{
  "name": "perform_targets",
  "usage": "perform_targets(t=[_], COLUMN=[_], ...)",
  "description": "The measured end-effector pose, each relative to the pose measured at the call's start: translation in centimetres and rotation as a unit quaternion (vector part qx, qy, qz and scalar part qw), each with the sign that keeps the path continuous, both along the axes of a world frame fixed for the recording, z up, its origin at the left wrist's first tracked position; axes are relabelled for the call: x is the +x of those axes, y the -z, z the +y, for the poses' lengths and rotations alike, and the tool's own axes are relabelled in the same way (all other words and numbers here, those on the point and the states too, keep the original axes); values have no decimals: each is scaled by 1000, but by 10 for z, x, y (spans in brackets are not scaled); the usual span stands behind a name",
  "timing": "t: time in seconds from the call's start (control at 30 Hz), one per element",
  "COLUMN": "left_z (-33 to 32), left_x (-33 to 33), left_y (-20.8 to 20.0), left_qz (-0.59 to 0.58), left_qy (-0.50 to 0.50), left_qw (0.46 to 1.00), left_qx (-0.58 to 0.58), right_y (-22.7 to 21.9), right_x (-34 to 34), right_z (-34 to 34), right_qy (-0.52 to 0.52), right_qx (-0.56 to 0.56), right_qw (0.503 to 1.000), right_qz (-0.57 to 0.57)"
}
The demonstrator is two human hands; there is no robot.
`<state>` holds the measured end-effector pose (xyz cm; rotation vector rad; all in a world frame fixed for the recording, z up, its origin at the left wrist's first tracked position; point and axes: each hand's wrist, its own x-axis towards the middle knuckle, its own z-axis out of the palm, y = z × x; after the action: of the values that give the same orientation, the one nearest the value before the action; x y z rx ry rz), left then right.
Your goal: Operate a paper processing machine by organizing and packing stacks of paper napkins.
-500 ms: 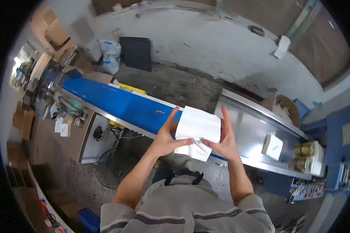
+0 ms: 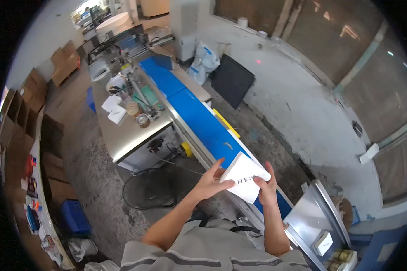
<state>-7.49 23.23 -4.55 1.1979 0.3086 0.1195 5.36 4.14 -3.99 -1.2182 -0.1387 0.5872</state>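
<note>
Well left of the blue belt (image 2: 196,117), brown shelving (image 2: 20,108) bends into the dark rim of the view, and the small things below it are too blurred to tell apart; just beside the belt, the clutter on a metal table (image 2: 131,141) overlaps and is hard to separate. A white packet (image 2: 239,174) and the hands cover part of the belt's near stretch, and past its near end, to the right, a white block (image 2: 323,244) stands on a metal surface (image 2: 309,217) close to jars (image 2: 343,256) that are partly cut off. Compared with half a second ago, the belt runs more steeply across the view, and the packet, then a blank stack with a loose sheet hanging below, now shows a tilted face with dark printing. It is held in front of the belt, between the two hands. The left hand (image 2: 209,183) grips its left side, thumb on the printed face, the other fingers bent at the edge with some tips hidden behind. The right hand (image 2: 267,189) pinches the right side, thumb on the face beside the printing, fingers partly concealed behind the edge.
</note>
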Motion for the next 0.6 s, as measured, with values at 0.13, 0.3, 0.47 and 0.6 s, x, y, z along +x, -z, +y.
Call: perform_targets(t=[0.13,0.3,0.47,0.6], left_z=[59,128,193,227], left_x=[-24,-57,-90,-122], left_y=[-10,12,45,98], left_qz=[4,-7,70,163], left_qy=[-81,-246,-363,-396], left_qw=[997,968,926,901], left_qx=[-8,-42,-76,-63], right_y=[4,6,40,65], right_x=[-5,-10,39,92], right_z=[83,186,293,410], right_qy=[-36,-105,-146,-113], right_qx=[23,26,57,113], right_qw=[998,992,986,983], right_qz=[38,59,55,91])
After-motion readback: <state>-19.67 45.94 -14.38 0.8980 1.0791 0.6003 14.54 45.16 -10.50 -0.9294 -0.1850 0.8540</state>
